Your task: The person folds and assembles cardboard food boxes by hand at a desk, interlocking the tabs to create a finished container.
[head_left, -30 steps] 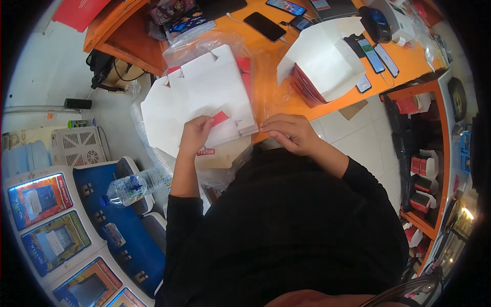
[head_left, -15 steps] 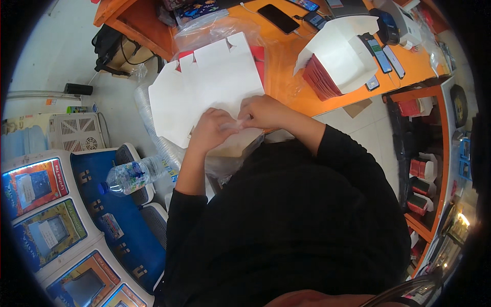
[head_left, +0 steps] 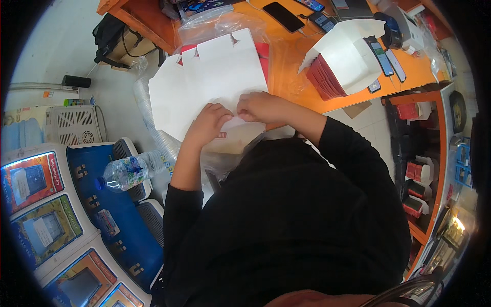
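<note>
A flat white cardboard box blank [head_left: 204, 77] with notched edges lies at the near left of the orange table, over clear plastic and something red. My left hand [head_left: 208, 124] is closed near its close edge, fingers curled and pinching at the card. Just to the right, my right hand [head_left: 260, 107] is closed too, its fingertips pressed at the same strip of card. A small gap parts the two hands. The exact fold between the fingertips is hidden. Below my left hand shows a lower flap with a small red printed mark.
A stack of folded red-and-white boxes [head_left: 342, 61] stands to the right on the table [head_left: 286, 66]. Several phones lie behind and beside it. A clear bottle [head_left: 128, 171] rests on a blue drinks dispenser [head_left: 97, 194] at left. An orange shelf [head_left: 440, 153] with boxes is at right.
My hands have drawn slightly apart along the card. The small red mark below my left hand has come into sight. The whole view has shifted a little.
</note>
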Action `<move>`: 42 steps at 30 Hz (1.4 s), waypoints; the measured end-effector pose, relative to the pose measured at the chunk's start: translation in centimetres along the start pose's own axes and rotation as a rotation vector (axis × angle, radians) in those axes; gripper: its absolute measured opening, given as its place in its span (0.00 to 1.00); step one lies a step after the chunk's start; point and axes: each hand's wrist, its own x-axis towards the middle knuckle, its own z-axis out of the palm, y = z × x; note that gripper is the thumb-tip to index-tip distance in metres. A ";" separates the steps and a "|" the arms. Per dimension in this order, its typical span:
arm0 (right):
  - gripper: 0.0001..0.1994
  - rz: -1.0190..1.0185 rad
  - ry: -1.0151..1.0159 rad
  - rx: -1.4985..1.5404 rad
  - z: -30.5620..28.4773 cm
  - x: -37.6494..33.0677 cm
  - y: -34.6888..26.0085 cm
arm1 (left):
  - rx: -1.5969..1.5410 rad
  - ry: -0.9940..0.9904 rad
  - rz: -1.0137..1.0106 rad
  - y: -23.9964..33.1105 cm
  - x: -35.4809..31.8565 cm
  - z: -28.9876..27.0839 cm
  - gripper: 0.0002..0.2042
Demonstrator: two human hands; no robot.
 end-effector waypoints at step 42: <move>0.09 -0.075 0.982 0.305 -9.0 0.1 -8.1 | -0.855 1.031 -0.273 8.5 -0.1 -2.3 0.07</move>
